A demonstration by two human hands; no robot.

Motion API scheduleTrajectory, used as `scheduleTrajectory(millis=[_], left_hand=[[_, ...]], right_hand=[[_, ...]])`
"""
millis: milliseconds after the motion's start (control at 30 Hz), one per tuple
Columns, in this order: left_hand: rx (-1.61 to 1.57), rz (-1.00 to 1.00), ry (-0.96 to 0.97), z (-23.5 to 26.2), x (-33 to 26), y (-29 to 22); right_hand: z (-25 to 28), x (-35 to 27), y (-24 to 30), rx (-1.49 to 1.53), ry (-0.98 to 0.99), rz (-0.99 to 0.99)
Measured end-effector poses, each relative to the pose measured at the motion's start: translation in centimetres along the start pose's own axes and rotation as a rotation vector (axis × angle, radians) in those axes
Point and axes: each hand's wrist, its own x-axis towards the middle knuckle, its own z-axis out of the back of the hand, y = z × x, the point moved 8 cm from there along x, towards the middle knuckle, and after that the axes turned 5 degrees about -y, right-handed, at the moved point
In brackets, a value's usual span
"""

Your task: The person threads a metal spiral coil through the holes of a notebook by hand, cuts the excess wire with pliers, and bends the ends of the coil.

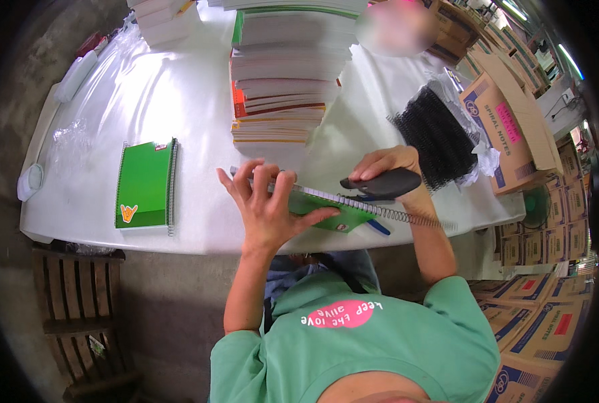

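Observation:
My left hand (262, 211) grips a green-covered notebook (343, 221) by its edge, thumb in front and fingers over the top, above the near side of the table. A spiral wire coil (407, 216) runs along the notebook's edge and sticks out past its right end, blurred at the tip. My right hand (392, 161) is closed on a smooth, rounded black tool (388, 183), held against or just above the coil; its exact kind I cannot tell. Under the notebook shows a blue handle-like piece (379, 227). To the left lies a spiral-bound green notebook (142, 185).
Tall stacks of unbound books (289, 70) stand mid-table on the white cover (199, 225). Black wire coils (434, 138) lie at the right beside an open cardboard box (511, 131). More cartons (541, 316) fill the right. A wooden chair (78, 295) stands left; another person sits opposite.

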Motion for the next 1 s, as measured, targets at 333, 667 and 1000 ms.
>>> scheduleTrajectory(millis=[333, 667, 1000], left_hand=[[-0.085, 0.040, 0.027, 0.0, -0.7, -0.1], [-0.203, 0.139, -0.051, 0.5, -1.5, 2.0], [-0.241, 0.145, -0.079, 0.1, -1.1, 2.5]], right_hand=[[-0.8, -1.5, 0.8, -0.120, 0.060, 0.184], [-4.4, -0.4, -0.7, -0.189, 0.250, -0.066], [-1.8, 0.8, -1.9, -0.374, 0.087, -0.074]])
